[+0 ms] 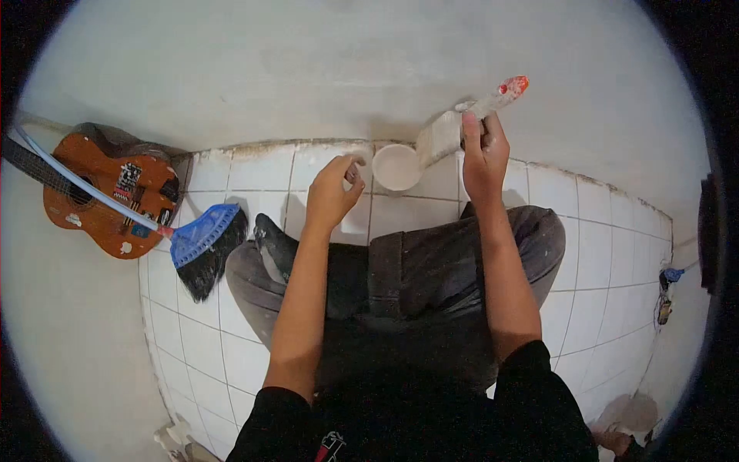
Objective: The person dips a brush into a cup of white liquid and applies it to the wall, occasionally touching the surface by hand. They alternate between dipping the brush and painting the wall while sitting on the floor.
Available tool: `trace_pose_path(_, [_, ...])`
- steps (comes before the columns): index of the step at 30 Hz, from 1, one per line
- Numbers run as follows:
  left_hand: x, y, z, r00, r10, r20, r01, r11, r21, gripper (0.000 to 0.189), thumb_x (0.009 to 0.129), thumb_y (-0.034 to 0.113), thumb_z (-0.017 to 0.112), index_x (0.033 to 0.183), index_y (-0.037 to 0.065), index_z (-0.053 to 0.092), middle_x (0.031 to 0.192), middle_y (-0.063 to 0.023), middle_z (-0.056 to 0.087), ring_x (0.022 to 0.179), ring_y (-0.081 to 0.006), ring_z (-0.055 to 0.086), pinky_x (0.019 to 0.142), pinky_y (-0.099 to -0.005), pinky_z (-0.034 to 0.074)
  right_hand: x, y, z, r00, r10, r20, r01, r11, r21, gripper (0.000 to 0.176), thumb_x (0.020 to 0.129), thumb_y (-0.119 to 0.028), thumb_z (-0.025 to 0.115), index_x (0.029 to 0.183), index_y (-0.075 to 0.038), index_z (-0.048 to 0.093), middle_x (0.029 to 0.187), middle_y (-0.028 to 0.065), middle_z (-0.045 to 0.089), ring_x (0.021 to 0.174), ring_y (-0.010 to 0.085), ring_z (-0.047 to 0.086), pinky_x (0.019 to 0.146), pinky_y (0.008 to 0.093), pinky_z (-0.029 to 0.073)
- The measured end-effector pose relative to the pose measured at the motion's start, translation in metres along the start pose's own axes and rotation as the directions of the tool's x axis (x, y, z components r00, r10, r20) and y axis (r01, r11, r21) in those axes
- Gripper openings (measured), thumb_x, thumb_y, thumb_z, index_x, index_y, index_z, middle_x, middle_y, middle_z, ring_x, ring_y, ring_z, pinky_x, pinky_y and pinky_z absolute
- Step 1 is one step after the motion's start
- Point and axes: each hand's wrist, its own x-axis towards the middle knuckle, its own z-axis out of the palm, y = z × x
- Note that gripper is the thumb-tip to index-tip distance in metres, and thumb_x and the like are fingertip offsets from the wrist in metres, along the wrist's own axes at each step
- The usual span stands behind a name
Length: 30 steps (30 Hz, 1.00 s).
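Observation:
My right hand grips a wide paintbrush close to its ferrule. The brush's white-smeared handle with a red end sticks up to the right, and its pale bristles point down left, overlapping the rim of a small round tub of whitish paint. Just left of the tub, my left hand hovers with fingers loosely curled and the thumb apart, nothing visible in it. The tub stands on the white tiles close to the wall.
A pale wall rises ahead, its base edge stained. On the left, a sticker-covered brown guitar leans in the corner, with a blue-headed broom across it. My crossed legs rest on the tiled floor.

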Motion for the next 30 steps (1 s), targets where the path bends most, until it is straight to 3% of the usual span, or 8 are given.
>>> trace_pose_path(1, [0.001,0.0,-0.001,0.998,-0.056,0.019,0.056,0.998,0.002,0.032,0.076,-0.001,0.067,0.107,0.006,0.061,0.083,-0.0086,0.062,0.076,-0.0199,0.062,0.072,-0.0316,0.05,0.002,0.004,0.003,0.996,-0.074,0.045,0.08,0.984,-0.157,0.032,0.1,-0.03,0.053,0.106,0.001,0.058,0.075,0.0017,0.057,0.068,0.0083,0.051,0.061,0.0259,0.042])
trace_pose_path(5, [0.001,-0.006,-0.003,0.987,-0.157,-0.026,0.156,0.986,-0.055,0.033,0.076,0.002,0.069,0.107,0.008,0.06,0.079,-0.0075,0.06,0.072,-0.0201,0.061,0.067,-0.0325,0.05,-0.012,0.047,0.013,0.999,-0.054,-0.009,0.053,0.997,-0.052,0.034,0.102,-0.03,0.048,0.111,0.001,0.056,0.08,0.0073,0.059,0.072,0.012,0.053,0.065,0.0288,0.044])
trace_pose_path(8, [0.004,-0.009,0.0,0.981,-0.183,-0.055,0.178,0.979,-0.096,0.032,0.076,0.005,0.069,0.107,0.009,0.06,0.074,-0.0075,0.057,0.067,-0.0202,0.058,0.064,-0.0334,0.048,-0.014,0.046,0.013,0.997,-0.071,0.03,0.074,0.989,-0.125,0.034,0.103,-0.03,0.046,0.11,0.002,0.055,0.079,0.0065,0.058,0.071,0.012,0.052,0.064,0.0292,0.044])
trace_pose_path(11, [0.007,-0.01,0.0,0.981,-0.187,-0.049,0.182,0.979,-0.088,0.03,0.079,-0.001,0.065,0.108,0.006,0.06,0.07,-0.0047,0.054,0.065,-0.0131,0.053,0.062,-0.0277,0.047,-0.014,0.046,0.016,0.996,-0.085,0.031,0.087,0.993,-0.084,0.033,0.103,-0.029,0.046,0.105,0.002,0.056,0.073,0.0053,0.055,0.066,0.0117,0.049,0.061,0.0292,0.043])
trace_pose_path(14, [0.006,-0.009,0.0,0.983,-0.177,-0.056,0.169,0.978,-0.12,0.031,0.077,0.005,0.068,0.107,0.009,0.06,0.068,-0.0065,0.053,0.063,-0.0179,0.053,0.062,-0.0324,0.046,-0.018,0.039,0.021,0.998,-0.066,0.026,0.067,0.996,-0.065,0.032,0.103,-0.029,0.046,0.103,0.001,0.056,0.07,0.0056,0.055,0.063,0.0118,0.049,0.059,0.0292,0.043])
trace_pose_path(22, [0.004,-0.008,0.003,0.992,-0.122,-0.001,0.121,0.986,-0.113,0.022,0.084,0.009,0.066,0.105,0.005,0.068,0.071,-0.0091,0.058,0.064,-0.0166,0.054,0.063,-0.0314,0.047,-0.022,0.024,0.022,0.98,-0.16,0.121,0.187,0.947,-0.263,0.03,0.101,-0.028,0.048,0.11,0.0,0.056,0.088,0.0199,0.066,0.083,0.0381,0.066,0.072,0.0409,0.05])
trace_pose_path(24, [0.004,-0.005,0.005,0.992,-0.117,0.038,0.12,0.988,-0.095,0.022,0.09,0.02,0.066,0.108,0.007,0.069,0.072,-0.0043,0.055,0.064,-0.0106,0.047,0.06,-0.0268,0.043,-0.023,0.025,0.021,0.977,-0.18,0.117,0.206,0.94,-0.272,0.03,0.101,-0.027,0.048,0.111,0.0,0.056,0.088,0.0201,0.066,0.082,0.0371,0.067,0.072,0.0402,0.051])
trace_pose_path(30, [0.012,-0.005,0.009,0.957,-0.245,0.154,0.265,0.957,-0.12,0.023,0.091,0.022,0.067,0.104,0.004,0.069,0.069,-0.0037,0.054,0.066,-0.0103,0.047,0.061,-0.0272,0.042,-0.021,0.029,0.015,0.976,-0.208,0.058,0.216,0.934,-0.285,0.028,0.1,-0.025,0.05,0.111,0.001,0.055,0.086,0.02,0.066,0.079,0.034,0.068,0.069,0.0387,0.051])
